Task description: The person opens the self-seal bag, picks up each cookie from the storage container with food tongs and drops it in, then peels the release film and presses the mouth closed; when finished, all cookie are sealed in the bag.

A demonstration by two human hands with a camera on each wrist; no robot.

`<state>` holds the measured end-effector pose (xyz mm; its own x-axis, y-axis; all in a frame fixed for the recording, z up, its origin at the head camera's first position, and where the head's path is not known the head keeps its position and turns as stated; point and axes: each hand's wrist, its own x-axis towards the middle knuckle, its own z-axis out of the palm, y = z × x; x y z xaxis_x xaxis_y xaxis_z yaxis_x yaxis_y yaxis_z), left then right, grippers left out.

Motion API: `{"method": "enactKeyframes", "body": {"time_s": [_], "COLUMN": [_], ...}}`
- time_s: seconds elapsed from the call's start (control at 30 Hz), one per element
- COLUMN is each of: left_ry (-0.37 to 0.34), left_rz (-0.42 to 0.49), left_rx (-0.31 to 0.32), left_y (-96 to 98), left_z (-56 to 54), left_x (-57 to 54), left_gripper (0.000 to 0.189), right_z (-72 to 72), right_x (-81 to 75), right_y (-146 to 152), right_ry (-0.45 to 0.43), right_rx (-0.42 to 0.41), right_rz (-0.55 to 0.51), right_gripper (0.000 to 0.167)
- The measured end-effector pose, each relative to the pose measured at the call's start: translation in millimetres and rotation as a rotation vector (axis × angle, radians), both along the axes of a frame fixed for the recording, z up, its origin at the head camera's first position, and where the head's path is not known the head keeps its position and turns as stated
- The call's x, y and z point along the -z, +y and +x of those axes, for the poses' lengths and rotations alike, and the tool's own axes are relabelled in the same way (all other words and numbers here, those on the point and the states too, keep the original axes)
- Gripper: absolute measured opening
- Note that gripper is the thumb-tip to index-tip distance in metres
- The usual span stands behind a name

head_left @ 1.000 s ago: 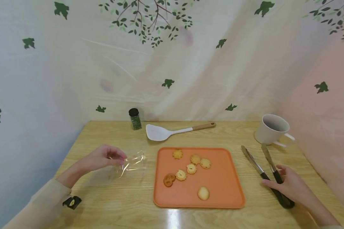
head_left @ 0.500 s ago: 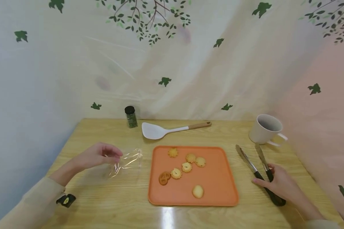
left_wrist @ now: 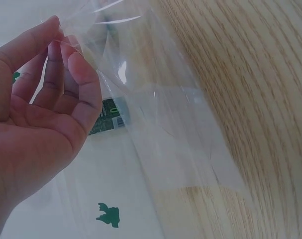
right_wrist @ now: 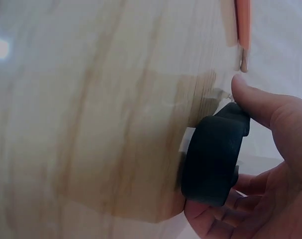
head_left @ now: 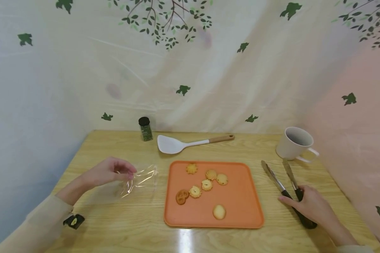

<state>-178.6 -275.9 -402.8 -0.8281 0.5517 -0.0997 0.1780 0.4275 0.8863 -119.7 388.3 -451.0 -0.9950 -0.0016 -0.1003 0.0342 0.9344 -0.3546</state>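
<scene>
In the head view, the orange tray point(head_left: 240, 211) carries pale cookies point(head_left: 207, 185) and a brown pretzel-shaped one point(head_left: 182, 196). Left of the tray, near its side, is the clear film point(head_left: 147, 178), creased and glinting. My left hand point(head_left: 112, 171) pinches it by an edge, fingers bent in towards the thumb. Right of the tray are the tongs point(head_left: 286, 194), black-handled with metal arms, their tips spread apart and pointing away from me. My right hand point(head_left: 313, 203) grips them by the handles, thumb on one side, fingers on the other.

In the left wrist view, the film is glossy and see-through, fanning out from my fingertips, which nearly meet on its thin edge.

In the right wrist view, the rounded black handle end sits between my thumb and curled fingers.
</scene>
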Motion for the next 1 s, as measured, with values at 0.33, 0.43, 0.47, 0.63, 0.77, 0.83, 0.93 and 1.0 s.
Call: {"method": "enactKeyframes", "body": {"time_s": [0.33, 0.43, 0.47, 0.63, 0.77, 0.83, 0.93, 1.0], "left_ry": [-0.008, -0.017, -0.019, -0.025, -0.023, -0.019, -0.013, -0.014], "left_rz": [0.012, 0.014, 0.012, 0.012, 0.002, -0.003, -0.006, -0.003], "left_rx": [0.008, 0.003, 0.001, -0.005, -0.010, -0.008, -0.002, 0.005], "left_y": [-2.2, -2.7, -2.9, -3.3, -1.6, 0.0, 2.0, 1.8], "left_z": [-0.5, -1.0, -1.0, -0.3, 0.6, 0.1, -1.2, -1.8], "left_x": [0.4, 0.8, 0.7, -0.3, -1.8, -2.4, -3.7, -4.2], "left_gripper": [0.029, 0.030, 0.030, 0.030, 0.030, 0.030, 0.031, 0.030], "right_z": [2.4, 2.2, 2.1, 0.6, -1.4, -0.5, 2.9, 4.9], "right_x": [2.9, 2.7, 2.4, -2.4, -9.6, -13.8, -18.8, -20.6], "right_y": [-0.2, 1.8, 2.4, 4.2, 1.9, -0.4, -7.7, -15.6], "right_ry": [0.083, 0.123, 0.140, 0.210, 0.308, 0.382, 0.483, 0.501], "right_rx": [-0.014, -0.052, -0.069, -0.153, -0.267, -0.330, -0.439, -0.505], "right_rz": [-0.017, -0.023, -0.033, -0.081, -0.123, -0.116, -0.095, -0.104], "right_gripper": [0.049, 0.045, 0.042, 0.032, 0.037, 0.051, 0.074, 0.078]}}
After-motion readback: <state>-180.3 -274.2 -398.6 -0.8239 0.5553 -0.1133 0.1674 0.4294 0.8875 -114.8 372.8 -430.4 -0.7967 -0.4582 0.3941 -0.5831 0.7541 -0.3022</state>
